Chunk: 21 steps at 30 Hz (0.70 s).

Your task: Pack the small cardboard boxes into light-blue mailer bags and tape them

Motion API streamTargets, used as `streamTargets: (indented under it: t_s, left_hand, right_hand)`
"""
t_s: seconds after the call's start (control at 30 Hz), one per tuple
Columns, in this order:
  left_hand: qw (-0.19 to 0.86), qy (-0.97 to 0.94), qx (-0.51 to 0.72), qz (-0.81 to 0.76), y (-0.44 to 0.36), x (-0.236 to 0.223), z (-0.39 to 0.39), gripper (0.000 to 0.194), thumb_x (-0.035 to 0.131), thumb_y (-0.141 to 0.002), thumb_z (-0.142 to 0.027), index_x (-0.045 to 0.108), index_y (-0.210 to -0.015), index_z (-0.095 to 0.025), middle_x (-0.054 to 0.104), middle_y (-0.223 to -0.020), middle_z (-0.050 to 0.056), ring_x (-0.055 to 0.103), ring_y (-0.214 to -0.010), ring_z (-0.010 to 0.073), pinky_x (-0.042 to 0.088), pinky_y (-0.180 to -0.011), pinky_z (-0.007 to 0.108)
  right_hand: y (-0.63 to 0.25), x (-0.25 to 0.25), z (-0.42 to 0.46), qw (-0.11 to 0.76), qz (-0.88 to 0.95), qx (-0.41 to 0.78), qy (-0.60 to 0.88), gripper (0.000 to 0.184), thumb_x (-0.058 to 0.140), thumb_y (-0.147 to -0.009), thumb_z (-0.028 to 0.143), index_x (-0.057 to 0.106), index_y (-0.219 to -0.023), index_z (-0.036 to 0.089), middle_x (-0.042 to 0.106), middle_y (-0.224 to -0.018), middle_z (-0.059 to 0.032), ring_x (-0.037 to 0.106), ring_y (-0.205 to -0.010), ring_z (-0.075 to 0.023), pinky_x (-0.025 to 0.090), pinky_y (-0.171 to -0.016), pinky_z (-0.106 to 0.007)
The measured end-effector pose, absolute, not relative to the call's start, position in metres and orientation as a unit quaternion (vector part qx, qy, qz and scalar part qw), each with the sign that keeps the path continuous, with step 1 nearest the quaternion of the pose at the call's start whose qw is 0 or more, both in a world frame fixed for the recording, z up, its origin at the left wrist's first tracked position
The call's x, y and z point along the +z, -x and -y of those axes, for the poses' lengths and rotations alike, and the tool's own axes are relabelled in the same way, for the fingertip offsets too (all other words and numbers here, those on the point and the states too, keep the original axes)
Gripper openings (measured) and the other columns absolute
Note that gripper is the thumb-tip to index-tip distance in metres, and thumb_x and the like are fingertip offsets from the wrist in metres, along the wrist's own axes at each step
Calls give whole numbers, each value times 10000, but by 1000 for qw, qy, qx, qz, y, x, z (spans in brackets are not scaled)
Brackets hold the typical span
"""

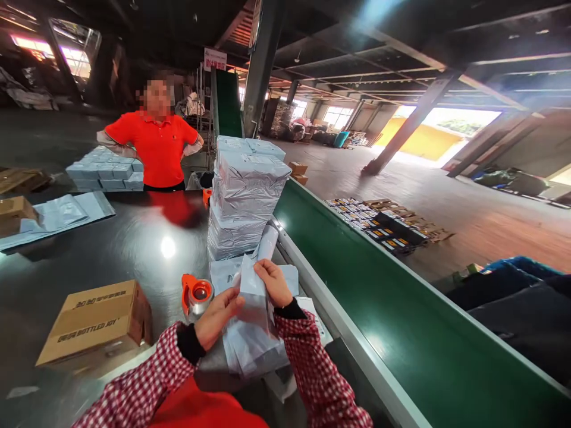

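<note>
Between my two hands is a pale grey plastic mailing bag (252, 284), its upper edge pinched. My right hand (273, 283) is closed on its right side, thumb against the fingers. At the left edge of the bag, my left hand (219, 315) has its thumb and fingers pressed together on the plastic. Below lies a loose pile of similar mailing bags (252, 351). An orange tape dispenser (196, 293) sits just left of my left hand. Further left rests a brown cardboard box (96, 321). Beyond my hands rises a stack of wrapped grey parcels (250, 196).
A green conveyor belt (379, 303) with a metal rim runs along the right of the dark table (134, 249). Across the table stands a person in an orange shirt (161, 148), beside stacked parcels (104, 169). Flat packages (383, 223) lie on the floor beyond the belt.
</note>
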<state>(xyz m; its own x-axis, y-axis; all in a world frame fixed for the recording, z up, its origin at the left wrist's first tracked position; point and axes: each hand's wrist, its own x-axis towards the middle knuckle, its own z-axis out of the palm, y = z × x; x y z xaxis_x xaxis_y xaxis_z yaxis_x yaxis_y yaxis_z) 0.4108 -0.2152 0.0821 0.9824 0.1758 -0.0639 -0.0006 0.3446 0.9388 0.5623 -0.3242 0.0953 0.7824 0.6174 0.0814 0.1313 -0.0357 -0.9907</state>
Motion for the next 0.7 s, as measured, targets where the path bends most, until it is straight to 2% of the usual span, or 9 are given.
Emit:
streamTargets:
  t_s: [0.07,0.17,0.23,0.3,0.4,0.43,0.5,0.57,0.7]
  left_hand:
    - [844,-526,50,-94,-417,81,222,578,760,-715,-537,645,-1122,-142,722,-1085,119,655,-1017,263,495,-911,377]
    - [822,-557,47,-110,-415,78,215,404,764,-693,-421,636,-954,-139,715,-912,78,641,-823,210,491,-774,324]
    - [759,-640,54,-105,-407,77,203,221,636,-750,-344,610,-873,-162,692,-893,68,624,-811,212,488,-762,334]
    - [635,-762,68,-106,-396,78,191,143,539,-723,-234,596,-843,-180,680,-913,81,625,-883,248,489,-829,381]
    - [452,-879,85,-128,-375,76,184,309,489,-691,-161,635,-963,-173,682,-1083,142,603,-1111,309,437,-1008,463]
    - [436,-886,92,-130,-370,75,185,405,497,-704,-170,629,-1087,-161,656,-1204,162,565,-1210,317,401,-1070,477]
    - [454,-874,117,-131,-363,71,187,624,546,-715,-211,517,-1332,-124,532,-1425,190,451,-1366,319,322,-1164,478]
    - [486,-845,165,-149,-362,64,187,775,575,-689,-217,407,-1434,-85,447,-1509,205,389,-1420,318,276,-1204,471]
    - [480,-827,233,-179,-351,50,170,643,476,-740,-184,489,-1376,-91,548,-1425,194,503,-1338,289,372,-1154,439]
  right_hand:
    - [-555,92,325,629,278,175,705,383,650,-716,563,540,-690,196,488,-638,23,419,-616,-118,369,-574,-245]
    - [-546,87,329,606,289,148,726,337,564,-774,524,523,-679,203,465,-623,22,408,-610,-129,356,-591,-265]
    - [-541,85,331,565,311,114,756,317,503,-815,492,518,-682,205,476,-632,10,430,-625,-144,355,-611,-281]
    - [-534,85,331,506,350,90,783,305,468,-850,449,519,-676,204,513,-653,-6,472,-657,-160,363,-643,-294]
    - [-521,87,322,429,404,89,803,276,466,-884,360,535,-668,203,568,-666,-17,516,-675,-171,367,-656,-298]
    - [-515,87,317,410,412,87,809,259,466,-890,328,550,-679,203,590,-677,-21,530,-682,-173,369,-658,-297]
    - [-504,89,303,382,417,80,821,235,464,-898,268,575,-703,197,622,-694,-29,556,-693,-177,370,-660,-294]
    - [-494,92,287,369,415,76,828,235,462,-906,233,587,-712,188,633,-693,-34,571,-691,-177,364,-659,-289]
    - [-473,106,260,376,419,76,823,253,494,-907,240,600,-685,182,619,-651,-26,562,-654,-169,343,-632,-279]
